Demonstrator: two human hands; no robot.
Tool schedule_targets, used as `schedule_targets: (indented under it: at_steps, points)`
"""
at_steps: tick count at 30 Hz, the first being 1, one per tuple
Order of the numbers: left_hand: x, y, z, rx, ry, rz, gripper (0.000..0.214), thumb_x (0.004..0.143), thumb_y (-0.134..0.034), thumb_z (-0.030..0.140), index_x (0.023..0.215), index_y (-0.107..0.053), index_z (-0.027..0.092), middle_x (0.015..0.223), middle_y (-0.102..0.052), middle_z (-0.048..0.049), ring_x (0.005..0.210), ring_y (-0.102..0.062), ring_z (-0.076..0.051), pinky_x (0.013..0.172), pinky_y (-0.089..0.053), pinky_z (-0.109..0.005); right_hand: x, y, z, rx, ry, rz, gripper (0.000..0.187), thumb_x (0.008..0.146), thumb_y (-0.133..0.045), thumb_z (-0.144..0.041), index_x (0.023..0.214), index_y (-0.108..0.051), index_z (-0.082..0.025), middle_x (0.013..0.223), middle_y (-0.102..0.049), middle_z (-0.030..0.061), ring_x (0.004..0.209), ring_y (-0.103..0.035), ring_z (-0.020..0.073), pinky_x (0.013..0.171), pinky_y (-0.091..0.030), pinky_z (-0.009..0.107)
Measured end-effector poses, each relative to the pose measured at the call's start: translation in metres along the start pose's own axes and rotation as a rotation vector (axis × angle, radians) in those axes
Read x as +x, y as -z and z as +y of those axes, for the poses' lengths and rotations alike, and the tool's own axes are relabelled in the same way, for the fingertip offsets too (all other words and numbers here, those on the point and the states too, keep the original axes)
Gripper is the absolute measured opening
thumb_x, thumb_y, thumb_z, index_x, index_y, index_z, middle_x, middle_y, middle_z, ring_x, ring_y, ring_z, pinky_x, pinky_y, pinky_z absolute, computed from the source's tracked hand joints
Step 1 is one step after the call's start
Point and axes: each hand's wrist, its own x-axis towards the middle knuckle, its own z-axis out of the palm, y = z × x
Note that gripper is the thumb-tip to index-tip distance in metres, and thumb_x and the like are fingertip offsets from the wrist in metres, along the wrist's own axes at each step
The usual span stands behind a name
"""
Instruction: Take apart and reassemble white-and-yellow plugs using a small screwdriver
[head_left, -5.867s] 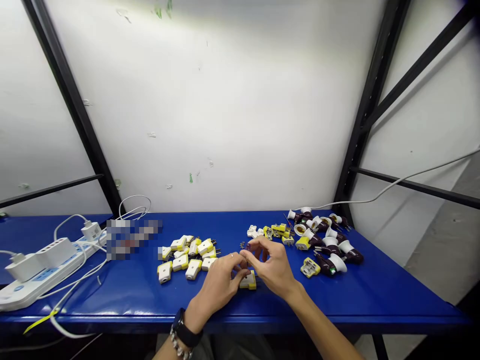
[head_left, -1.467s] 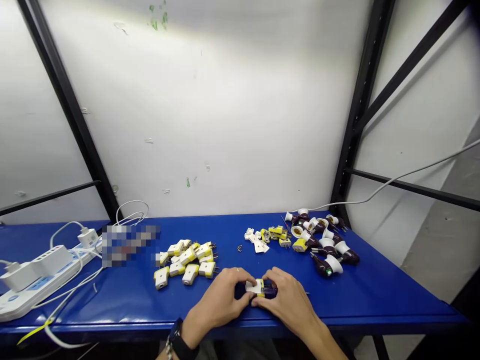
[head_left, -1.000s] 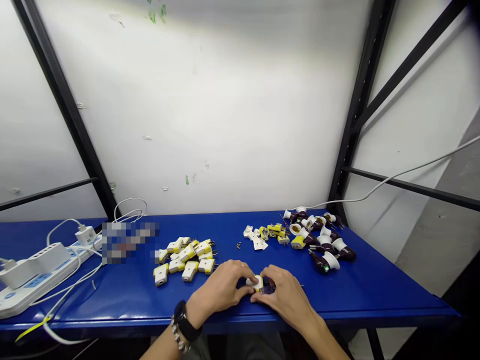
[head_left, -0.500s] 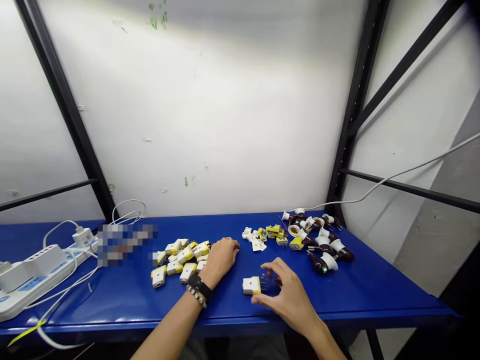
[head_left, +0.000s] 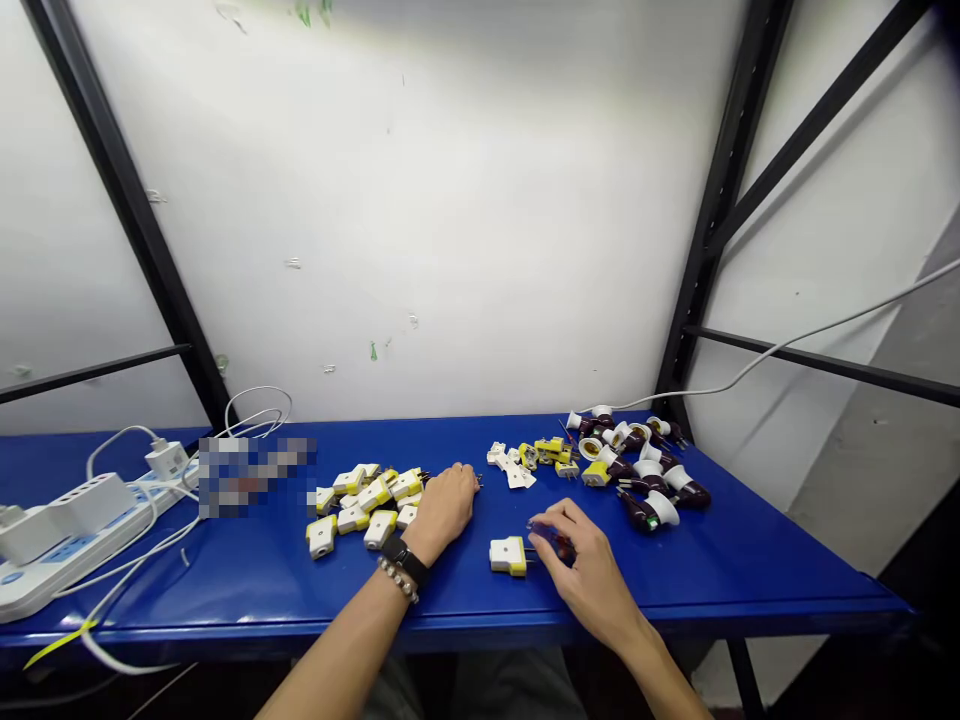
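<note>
My left hand (head_left: 448, 507) rests on the blue table at the right side of a pile of white-and-yellow plugs (head_left: 375, 494). Its fingers are curled, and small dark bits show at the fingertips; what they belong to is hidden. Lower and to the right, my right hand (head_left: 581, 560) is closed around a see-through purplish handle (head_left: 561, 547), perhaps a screwdriver's, partly covered by the fingers. Just left of these fingers, a single white-and-yellow plug (head_left: 508, 555) lies on the table with its pins pointing right, towards the hand.
Loose white covers (head_left: 511, 466) and yellow plug bodies (head_left: 551, 452) lie further back. Several dark lamp holders with white collars (head_left: 651, 510) are heaped at the right. At the left stands a power strip (head_left: 67, 545) with adapters and white cables (head_left: 131, 570). Black shelf posts (head_left: 697, 270) frame the table.
My right hand's fingers have closed in from a wide curve onto the see-through handle. The left hand stays beside the pile. The whole view has shifted slightly.
</note>
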Motion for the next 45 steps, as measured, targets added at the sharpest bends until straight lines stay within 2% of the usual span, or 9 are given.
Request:
schedule_targets:
  at_steps: [5,8,12,16,22,27,34,37,45]
  points:
    - [-0.005,0.006,0.004,-0.1,-0.048,0.092,0.022,0.103,-0.034,0.014,0.104,-0.056,0.017,0.1,-0.067,-0.0109,0.09,-0.066,-0.023,0.078,-0.05,-0.032,0.002,0.001,0.005,-0.02,0.084,0.257,0.02,0.095,-0.06,-0.036,0.102,-0.074,-0.023,0.092,-0.061,0.0051,0.081,-0.061,0.0196,0.073,-0.052,0.031]
    - [-0.006,0.008,0.008,-0.4,-0.103,0.186,0.016,0.101,-0.041,0.017,0.099,-0.057,0.019,0.09,-0.069,-0.0052,0.082,-0.066,-0.02,0.073,-0.05,-0.028,0.008,0.004,0.002,0.031,0.1,0.344,0.022,0.094,-0.063,-0.038,0.103,-0.075,-0.022,0.084,-0.059,0.0036,0.068,-0.057,0.0166,0.06,-0.05,0.029]
    - [-0.007,0.01,0.018,-0.771,-0.157,0.255,0.019,0.097,-0.052,0.022,0.11,-0.066,0.021,0.091,-0.074,-0.0039,0.078,-0.067,-0.017,0.066,-0.049,-0.025,0.027,0.012,-0.009,0.329,-0.02,0.457,0.028,0.093,-0.063,-0.045,0.098,-0.069,-0.019,0.08,-0.064,0.0039,0.06,-0.058,0.0151,0.049,-0.051,0.026]
    - [-0.01,0.015,0.026,-0.927,-0.128,0.226,0.023,0.095,-0.057,0.028,0.105,-0.077,0.022,0.098,-0.077,-0.0052,0.083,-0.069,-0.019,0.067,-0.05,-0.025,0.046,0.012,-0.019,0.594,-0.082,0.526,0.032,0.09,-0.065,-0.051,0.097,-0.064,-0.019,0.087,-0.067,0.0059,0.066,-0.066,0.0185,0.045,-0.054,0.026]
    - [-0.01,0.017,0.028,-1.213,-0.028,0.068,0.028,0.089,-0.063,0.037,0.1,-0.076,0.015,0.094,-0.079,-0.0095,0.086,-0.071,-0.022,0.073,-0.055,-0.03,0.047,0.002,-0.02,0.629,-0.122,0.456,0.035,0.087,-0.067,-0.054,0.094,-0.065,-0.019,0.092,-0.07,0.0089,0.073,-0.071,0.0237,0.048,-0.059,0.031]
    - [-0.007,0.015,0.024,-1.241,0.043,0.066,0.037,0.086,-0.066,0.045,0.103,-0.075,0.013,0.095,-0.078,-0.0113,0.083,-0.071,-0.023,0.063,-0.054,-0.028,0.046,0.004,-0.016,0.612,-0.122,0.492,0.034,0.089,-0.064,-0.053,0.095,-0.063,-0.02,0.094,-0.069,0.0095,0.074,-0.071,0.0242,0.049,-0.061,0.033]
    - [-0.008,0.016,0.023,-1.242,-0.006,0.115,0.027,0.087,-0.067,0.038,0.099,-0.077,0.015,0.098,-0.079,-0.0099,0.096,-0.072,-0.025,0.087,-0.056,-0.034,0.046,0.001,-0.017,0.634,-0.121,0.475,0.033,0.09,-0.063,-0.052,0.095,-0.063,-0.02,0.096,-0.068,0.0093,0.075,-0.07,0.0238,0.05,-0.061,0.033]
    - [-0.009,0.017,0.023,-1.231,-0.025,0.13,0.025,0.086,-0.069,0.036,0.097,-0.078,0.015,0.1,-0.079,-0.0095,0.095,-0.072,-0.025,0.089,-0.055,-0.034,0.045,0.001,-0.019,0.638,-0.123,0.479,0.032,0.09,-0.063,-0.052,0.095,-0.062,-0.02,0.097,-0.068,0.0095,0.074,-0.07,0.0237,0.049,-0.06,0.033]
    - [-0.015,0.024,0.024,-1.078,-0.043,0.112,0.018,0.083,-0.071,0.031,0.09,-0.081,0.017,0.09,-0.079,-0.0068,0.081,-0.069,-0.021,0.063,-0.049,-0.025,0.047,0.004,-0.017,0.614,-0.147,0.451,0.037,0.088,-0.063,-0.057,0.094,-0.06,-0.021,0.089,-0.067,0.0083,0.068,-0.069,0.023,0.047,-0.06,0.033]
